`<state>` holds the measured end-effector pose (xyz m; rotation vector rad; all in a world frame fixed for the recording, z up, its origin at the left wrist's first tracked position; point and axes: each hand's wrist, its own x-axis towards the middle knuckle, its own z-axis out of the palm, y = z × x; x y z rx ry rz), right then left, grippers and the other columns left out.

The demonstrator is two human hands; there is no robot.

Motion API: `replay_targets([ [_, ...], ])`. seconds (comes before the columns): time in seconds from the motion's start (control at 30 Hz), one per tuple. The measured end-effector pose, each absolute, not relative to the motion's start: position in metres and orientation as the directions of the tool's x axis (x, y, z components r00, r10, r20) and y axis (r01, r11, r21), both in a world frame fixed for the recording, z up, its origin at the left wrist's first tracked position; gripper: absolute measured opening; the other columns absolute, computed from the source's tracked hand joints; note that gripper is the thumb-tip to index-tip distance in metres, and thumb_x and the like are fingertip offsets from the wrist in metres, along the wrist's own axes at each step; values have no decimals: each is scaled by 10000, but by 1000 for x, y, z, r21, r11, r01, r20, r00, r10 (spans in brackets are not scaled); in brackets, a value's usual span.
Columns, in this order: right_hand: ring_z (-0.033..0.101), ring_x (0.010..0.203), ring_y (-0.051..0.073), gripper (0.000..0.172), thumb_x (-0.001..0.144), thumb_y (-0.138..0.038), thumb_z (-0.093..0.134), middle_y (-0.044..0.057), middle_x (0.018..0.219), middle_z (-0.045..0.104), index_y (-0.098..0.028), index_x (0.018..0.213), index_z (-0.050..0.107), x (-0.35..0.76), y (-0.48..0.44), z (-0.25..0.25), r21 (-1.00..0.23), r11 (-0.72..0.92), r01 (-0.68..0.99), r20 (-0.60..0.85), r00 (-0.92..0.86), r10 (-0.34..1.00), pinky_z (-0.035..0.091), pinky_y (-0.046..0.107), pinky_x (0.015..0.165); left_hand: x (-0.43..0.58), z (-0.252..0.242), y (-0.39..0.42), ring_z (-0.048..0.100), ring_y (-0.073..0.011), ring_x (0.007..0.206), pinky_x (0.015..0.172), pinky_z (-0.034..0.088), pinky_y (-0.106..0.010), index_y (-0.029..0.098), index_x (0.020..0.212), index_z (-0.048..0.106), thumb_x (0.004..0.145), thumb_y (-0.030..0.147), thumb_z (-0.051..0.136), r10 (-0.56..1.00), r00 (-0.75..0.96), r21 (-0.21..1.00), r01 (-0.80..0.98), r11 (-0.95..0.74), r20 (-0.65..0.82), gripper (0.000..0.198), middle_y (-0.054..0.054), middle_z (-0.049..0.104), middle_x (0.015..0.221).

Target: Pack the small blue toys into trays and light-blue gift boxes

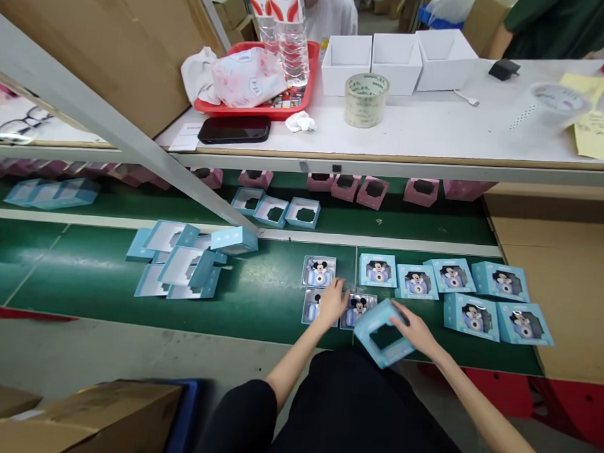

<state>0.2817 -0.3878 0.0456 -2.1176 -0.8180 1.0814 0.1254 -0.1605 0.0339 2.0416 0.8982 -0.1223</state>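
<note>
My right hand [413,330] grips a light blue box sleeve [384,350] with a cut-out window, tilted over the belt's near edge. My left hand [333,302] rests over the clear-topped trays, fingers apart, partly covering one tray [310,314]. Each tray shows a Mickey Mouse figure on a blue toy. A second tray [319,272] lies just beyond my left fingers. The third tray [351,317] is between my hands, beside the sleeve. To the right stand several blue boxes [417,282] with the same toy behind their windows.
Several blue sleeves [180,264] are piled on the green belt [258,305] at left. Further back are blue sleeves [302,213] and pink ones [372,192]. The shelf above bears a tape roll [366,101], phone [235,129], red tray [307,100] and white boxes [346,68]. A slanted post [150,143] crosses the left.
</note>
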Motion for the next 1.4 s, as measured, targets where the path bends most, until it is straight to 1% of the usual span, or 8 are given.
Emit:
replay_targets([
  [0.1, 705, 965, 309, 708, 821, -755, 477, 126, 1151, 719, -203, 1239, 624, 278, -399, 6, -763, -581, -283, -605, 628, 489, 545, 451, 880, 133, 13, -137, 492, -325, 1234, 1123, 289, -507, 139, 951, 723, 869, 196, 629, 435, 833, 484, 552, -679, -341, 138, -167, 610, 1195],
  [0.23, 705, 902, 298, 740, 731, -840, 478, 122, 1017, 745, -178, 1002, 666, 240, -408, -28, -746, -443, -497, -643, 711, 285, 551, 406, 818, 151, -11, -136, 491, -304, 1196, 1103, 298, -455, 147, 774, 713, 847, 173, 637, 315, 859, 641, 511, -573, -403, 108, -155, 601, 1135],
  [0.43, 666, 1017, 310, 825, 774, -845, 365, 136, 1090, 722, -146, 1100, 656, 241, -426, -24, -741, -521, -424, -558, 820, 125, 514, 376, 873, 182, -32, -194, 632, -243, 971, 901, 486, -367, 146, 986, 690, 952, 325, 508, 357, 806, 725, 585, -363, -472, 258, -129, 638, 1075],
  [0.57, 597, 1150, 334, 823, 849, -792, 268, 164, 1219, 662, -142, 1210, 622, 262, -428, -8, -681, -694, -235, -484, 855, 185, 450, 393, 957, 167, -39, -234, 652, -215, 1032, 833, 538, -301, 139, 1233, 628, 1029, 433, 277, 347, 763, 792, 605, -83, -546, 501, -144, 672, 1150],
  [0.7, 575, 1167, 347, 817, 892, -746, 169, 178, 1244, 636, -152, 1242, 607, 270, -417, 3, -566, -815, -123, -466, 863, 193, 420, 402, 960, 146, -39, -251, 607, -265, 1172, 898, 538, -312, 150, 1411, 514, 851, 593, 614, 280, 708, 761, 588, 275, -648, 722, -179, 520, 1407],
  [0.97, 601, 1087, 327, 765, 928, -710, 123, 154, 1243, 624, -216, 1283, 588, 278, -402, 18, -383, -918, -99, -588, 793, 160, 433, 382, 846, 151, -29, -241, 557, -345, 1238, 1044, 431, -394, 116, 1307, 619, 817, 750, 509, 296, 651, 696, 715, 69, -699, 809, -180, 596, 1349],
  [1.17, 562, 1140, 328, 745, 922, -720, 160, 145, 1250, 588, -227, 1317, 555, 268, -408, 3, -479, -876, -57, -507, 833, 223, 436, 399, 900, 141, -42, -246, 616, -292, 1133, 1007, 455, -374, 145, 1350, 586, 857, 674, 499, 256, 732, 759, 651, 11, -631, 728, -147, 648, 1237],
  [1.4, 500, 1232, 370, 765, 875, -738, 203, 204, 1312, 545, -179, 1171, 634, 275, -405, -30, -466, -882, -63, -483, 853, 195, 410, 541, 987, 166, -44, -253, 598, -309, 1152, 959, 465, -373, 157, 1420, 489, 817, 536, 649, 384, 569, 582, 808, -95, -727, 731, -180, 589, 1304],
])
